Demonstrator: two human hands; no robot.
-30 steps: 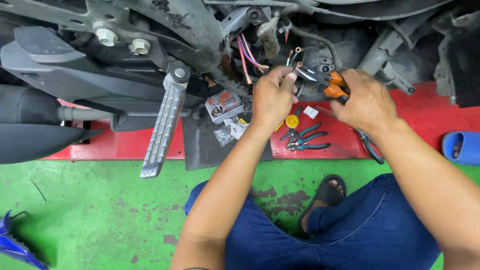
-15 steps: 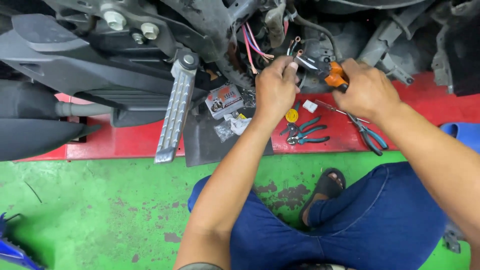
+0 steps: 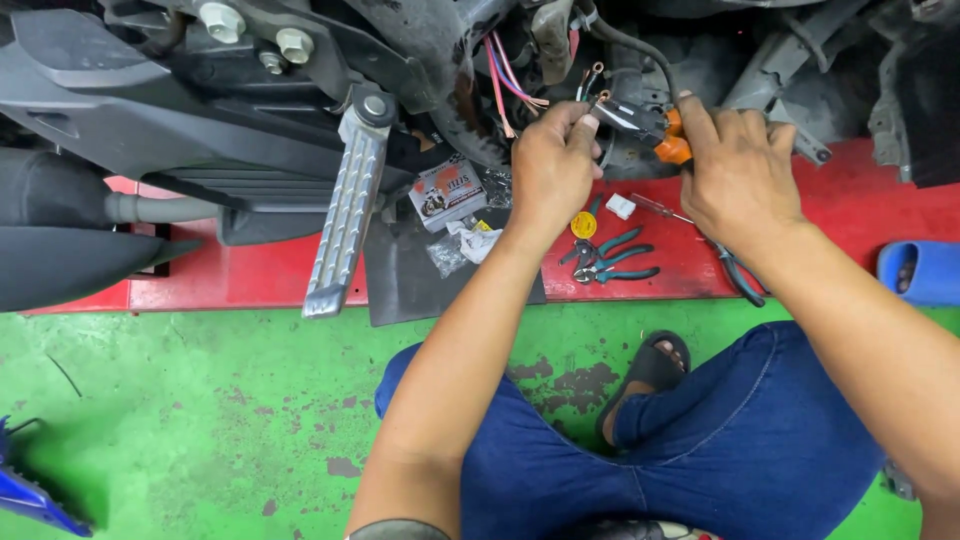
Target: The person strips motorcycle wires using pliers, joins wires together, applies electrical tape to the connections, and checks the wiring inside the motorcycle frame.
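Observation:
My left hand (image 3: 550, 165) pinches the end of a thin wire (image 3: 590, 82) under a motorcycle's engine area, beside a bundle of red, blue and white wires (image 3: 505, 70). My right hand (image 3: 740, 170) grips orange-handled pliers (image 3: 650, 125), whose jaws point left toward the wire at my left fingertips. The two hands are close together, just above the red lift platform (image 3: 250, 270).
On the platform lie green-handled pliers (image 3: 610, 260), a yellow round cap (image 3: 584, 224), a small white connector (image 3: 621, 206), a screwdriver (image 3: 655, 207), a small box (image 3: 447, 190) and plastic bags. A silver footrest (image 3: 345, 215) hangs at left. A blue sandal (image 3: 920, 272) sits right. Green floor below.
The view has shifted so the motorcycle sits higher in frame. Both hands stayed at the wire, with the pliers' jaws drawn closer to my left fingertips.

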